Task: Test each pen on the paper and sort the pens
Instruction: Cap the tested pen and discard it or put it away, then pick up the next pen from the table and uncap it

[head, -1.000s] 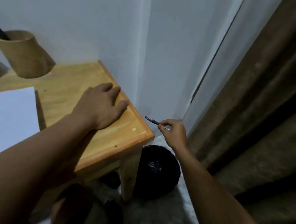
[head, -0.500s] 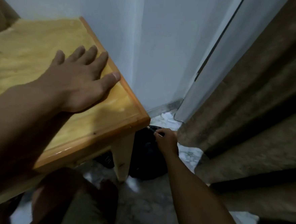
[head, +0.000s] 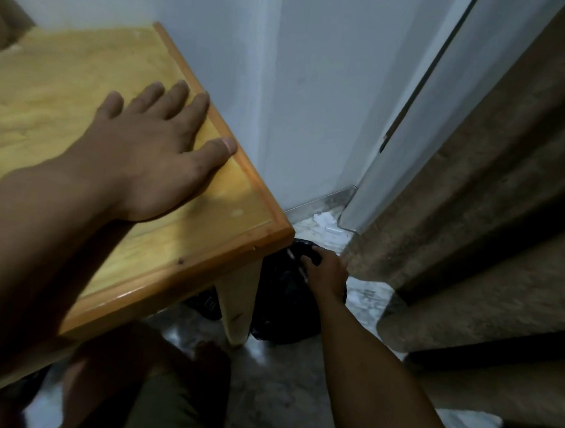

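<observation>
I log my right hand (head: 325, 272) pinched on a pen (head: 296, 263), long axis slanting up-left from the fingers, above a black bin (head: 281, 300). My left hand (head: 151, 158) lies flat, fingers spread, on the wooden surface (head: 205, 242).

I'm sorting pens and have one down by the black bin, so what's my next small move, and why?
Probably open the fingers and let the pen drop. The right hand holds it low over the black-bagged bin beside the table leg, so it looks meant for discarding. The left hand lies flat on the table.
</observation>
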Demonstrator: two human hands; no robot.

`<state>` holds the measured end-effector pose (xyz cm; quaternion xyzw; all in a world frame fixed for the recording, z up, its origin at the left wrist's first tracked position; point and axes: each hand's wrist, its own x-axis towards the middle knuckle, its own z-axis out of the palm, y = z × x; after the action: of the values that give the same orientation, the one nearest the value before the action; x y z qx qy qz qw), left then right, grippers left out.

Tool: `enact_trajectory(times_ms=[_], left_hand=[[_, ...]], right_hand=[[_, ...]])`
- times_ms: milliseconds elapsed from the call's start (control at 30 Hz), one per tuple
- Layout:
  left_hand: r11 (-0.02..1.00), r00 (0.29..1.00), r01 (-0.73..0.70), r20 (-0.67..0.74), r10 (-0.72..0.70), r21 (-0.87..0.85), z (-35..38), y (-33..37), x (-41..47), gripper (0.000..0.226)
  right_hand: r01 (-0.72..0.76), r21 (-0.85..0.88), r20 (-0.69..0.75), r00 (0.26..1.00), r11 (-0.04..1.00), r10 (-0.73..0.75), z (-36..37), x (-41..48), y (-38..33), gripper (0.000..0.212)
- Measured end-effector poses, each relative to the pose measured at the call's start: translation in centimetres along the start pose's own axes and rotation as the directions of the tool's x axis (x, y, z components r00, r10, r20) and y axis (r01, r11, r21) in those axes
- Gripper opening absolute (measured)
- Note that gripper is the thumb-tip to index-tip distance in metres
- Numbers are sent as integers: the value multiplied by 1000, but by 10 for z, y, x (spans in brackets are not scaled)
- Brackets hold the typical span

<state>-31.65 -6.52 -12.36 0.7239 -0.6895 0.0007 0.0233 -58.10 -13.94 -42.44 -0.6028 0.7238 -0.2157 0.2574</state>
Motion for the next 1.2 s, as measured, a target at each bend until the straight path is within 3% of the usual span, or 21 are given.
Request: enact_trajectory(times_ms=[167,433,667,767,933,1200], left_hand=[[1000,1000,20,5,-20,-21,-5,5,-3,95],[997,999,33,17,-32,-64,-11,9,-6,96],[992,998,25,63,-17,-122,-27,2,1,83],[978,998,63,-1,-65,-201,-60,-8,-4,74],[985,984,134,-100,-146,-112,-117,-48,-31,64],[952,936,287,-182,-302,-106,-163,-125,-108,48]], right_hand=[[15,26,3,1000,1000,-15,-20,-4,-12,23],[122,-20,141,983,992,-118,-82,-12,-51,47],[276,-133,133,957,952,-259,-161,-10,-137,52],[379,-176,144,923,909,-357,-193,-17,-192,56],[535,-191,187,843,823,-504,-218,-50,-292,60],[742,-162,287,666,650,-688,-198,-134,-421,56]])
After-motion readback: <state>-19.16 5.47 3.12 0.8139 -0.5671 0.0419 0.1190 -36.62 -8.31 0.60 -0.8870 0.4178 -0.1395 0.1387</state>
